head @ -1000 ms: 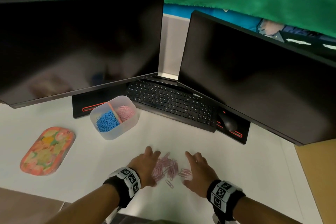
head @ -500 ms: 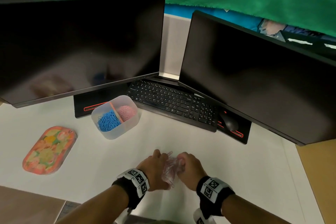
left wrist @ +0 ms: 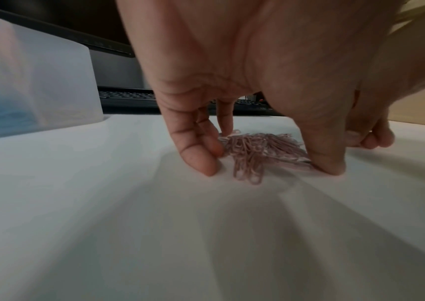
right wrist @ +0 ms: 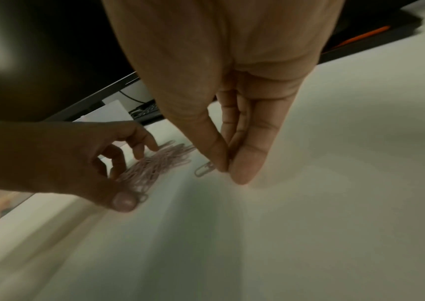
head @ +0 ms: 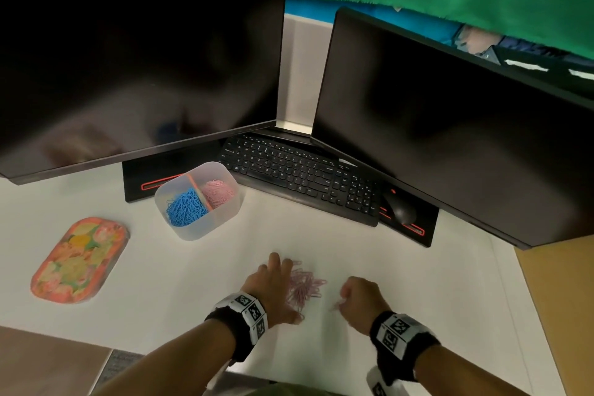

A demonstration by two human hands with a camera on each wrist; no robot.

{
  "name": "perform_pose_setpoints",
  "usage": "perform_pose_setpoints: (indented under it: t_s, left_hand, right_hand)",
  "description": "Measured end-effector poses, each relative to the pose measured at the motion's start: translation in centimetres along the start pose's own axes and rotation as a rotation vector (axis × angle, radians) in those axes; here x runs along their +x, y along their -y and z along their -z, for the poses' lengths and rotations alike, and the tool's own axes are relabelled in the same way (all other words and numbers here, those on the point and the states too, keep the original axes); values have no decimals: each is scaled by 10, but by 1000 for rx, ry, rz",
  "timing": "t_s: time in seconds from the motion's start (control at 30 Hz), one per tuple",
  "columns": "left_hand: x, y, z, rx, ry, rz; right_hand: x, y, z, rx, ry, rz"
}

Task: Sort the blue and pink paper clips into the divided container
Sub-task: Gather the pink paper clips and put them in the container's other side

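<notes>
On the left of the white desk lay a flowered oval tray, and beside it stood the divided container, blue clips in its left compartment and pink clips in its right. Half a second before, both hands had been pressed together around the loose pink clips; by this moment they had drawn apart, leaving a gathered pile of pink paper clips on the desk in front of the person. The left hand was cupped over the pile's left side, fingers curved down and thumb planted at its near edge, bracketing the clips without yet lifting them. To the right, the right hand had curled in, its thumb and fingers pinched at a stray clip lying just apart from the pile. No blue clips showed on the desk, so the sorting looked nearly finished: probably only this pink bundle and its straggler remained to go into the right compartment.
</notes>
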State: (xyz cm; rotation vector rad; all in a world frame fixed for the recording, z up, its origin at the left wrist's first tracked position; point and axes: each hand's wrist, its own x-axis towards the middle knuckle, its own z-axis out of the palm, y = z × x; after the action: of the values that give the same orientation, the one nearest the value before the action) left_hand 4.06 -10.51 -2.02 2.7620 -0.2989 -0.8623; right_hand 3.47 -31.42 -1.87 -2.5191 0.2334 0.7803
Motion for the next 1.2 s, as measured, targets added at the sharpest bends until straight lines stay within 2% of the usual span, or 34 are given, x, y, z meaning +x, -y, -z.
perform_pose_setpoints:
  t_s: [0.23, 0.4, 0.57, 0.73, 0.97, 1.2]
  left_hand:
    - [1, 1, 6, -34, -28, 15]
    - [-5, 14, 4, -136, -68, -4]
    - [-12, 20, -1, -96, -15, -43]
    - [-2, 23, 4, -196, -69, -35]
    - [9, 22, 9, -146, -166, -55]
    - [10, 30, 11, -148, -175, -33]
  right_hand:
    - [10, 46, -11, 26, 31, 189]
    - [11, 35, 3, -255, 118, 346]
    - [22, 43, -1, -286, 218, 470]
    - [30, 61, -7, -229, 195, 508]
    - [36, 69, -5, -239, 110, 557]
    - [42, 65, 1, -121, 82, 467]
